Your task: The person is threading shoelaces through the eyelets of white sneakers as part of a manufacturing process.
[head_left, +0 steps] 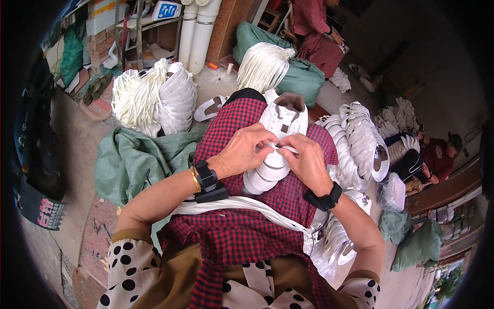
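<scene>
Two hands on one white shoe
Left hand and right hand pinch the lace at the white shoe, fingers clenched; shoe stack at 3 o'clock

Informal shoe-making workshop: stacked white shoe uppers, bundled white laces, green sacks, workers seated on bare concrete floor.
</scene>
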Motion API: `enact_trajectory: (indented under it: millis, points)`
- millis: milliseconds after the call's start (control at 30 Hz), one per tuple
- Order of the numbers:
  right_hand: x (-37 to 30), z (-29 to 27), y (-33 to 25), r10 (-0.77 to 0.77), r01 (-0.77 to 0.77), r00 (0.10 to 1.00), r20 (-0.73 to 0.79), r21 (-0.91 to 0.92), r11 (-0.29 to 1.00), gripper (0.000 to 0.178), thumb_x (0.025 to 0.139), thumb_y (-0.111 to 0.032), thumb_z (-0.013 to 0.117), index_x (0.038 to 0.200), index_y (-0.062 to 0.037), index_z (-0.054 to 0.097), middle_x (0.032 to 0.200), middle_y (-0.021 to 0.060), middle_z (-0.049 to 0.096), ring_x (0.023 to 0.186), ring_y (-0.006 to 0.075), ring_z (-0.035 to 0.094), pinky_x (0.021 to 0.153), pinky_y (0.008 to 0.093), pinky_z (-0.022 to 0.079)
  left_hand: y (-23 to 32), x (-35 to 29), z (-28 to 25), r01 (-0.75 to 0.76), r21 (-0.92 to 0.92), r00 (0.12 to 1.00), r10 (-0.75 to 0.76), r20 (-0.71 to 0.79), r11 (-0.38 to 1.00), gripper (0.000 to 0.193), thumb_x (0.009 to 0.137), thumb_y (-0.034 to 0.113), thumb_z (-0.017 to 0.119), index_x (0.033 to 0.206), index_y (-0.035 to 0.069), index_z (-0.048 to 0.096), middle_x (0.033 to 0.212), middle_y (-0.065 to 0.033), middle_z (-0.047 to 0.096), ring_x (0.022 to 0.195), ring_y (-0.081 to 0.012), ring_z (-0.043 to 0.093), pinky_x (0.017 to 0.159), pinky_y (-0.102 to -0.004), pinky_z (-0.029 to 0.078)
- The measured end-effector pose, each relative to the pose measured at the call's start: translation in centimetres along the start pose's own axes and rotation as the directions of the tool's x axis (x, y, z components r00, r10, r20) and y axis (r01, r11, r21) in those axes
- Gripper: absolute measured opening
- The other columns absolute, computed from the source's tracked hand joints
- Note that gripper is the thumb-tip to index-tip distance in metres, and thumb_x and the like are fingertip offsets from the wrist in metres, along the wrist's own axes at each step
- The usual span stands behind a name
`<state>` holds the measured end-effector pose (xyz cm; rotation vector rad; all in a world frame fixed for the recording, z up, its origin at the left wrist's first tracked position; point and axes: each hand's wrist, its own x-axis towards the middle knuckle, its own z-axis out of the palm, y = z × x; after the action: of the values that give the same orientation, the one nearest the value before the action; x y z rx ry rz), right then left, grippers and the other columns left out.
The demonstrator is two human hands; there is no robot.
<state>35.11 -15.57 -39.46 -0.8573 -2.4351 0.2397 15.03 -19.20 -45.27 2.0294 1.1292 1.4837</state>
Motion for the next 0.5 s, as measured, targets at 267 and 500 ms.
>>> enact_trajectory:
  millis: [267, 500]
  points:
    - [0.7, -0.1, 0.0, 0.094, -0.107, 0.993, 0.065, 0.237, 0.966, 0.014, 0.081, -0.009, 0.073, 0.09, 0.0013, 0.067, 0.083, 0.0142, 0.066, 0.076, 0.028, 0.068, 0.065, 0.0361, 0.053, -0.2, 0.3, -0.3, -0.028, 0.03, 1.0, 0.027, 0.006, 0.999, 0.012, 0.083, 0.002, 0.071, 0.094, 0.003, 0.071, 0.086, -0.0108, 0.062, 0.075, -0.0199, 0.065, 0.066, -0.0307, 0.052]
    - [0.1, -1.0, 1.2, 0.117, -0.15, 0.981, 0.156, 0.219, 0.964, 0.021, 0.079, -0.008, 0.077, 0.095, 0.0006, 0.066, 0.078, 0.0084, 0.065, 0.071, 0.0156, 0.061, 0.067, 0.0315, 0.05, -0.7, -0.9, -11.2, 0.259, 0.084, 0.964, -0.263, 0.047, 0.962, 0.006, 0.087, 0.006, 0.07, 0.087, 0.002, 0.066, 0.083, -0.0012, 0.062, 0.076, -0.0089, 0.059, 0.064, -0.0258, 0.047]
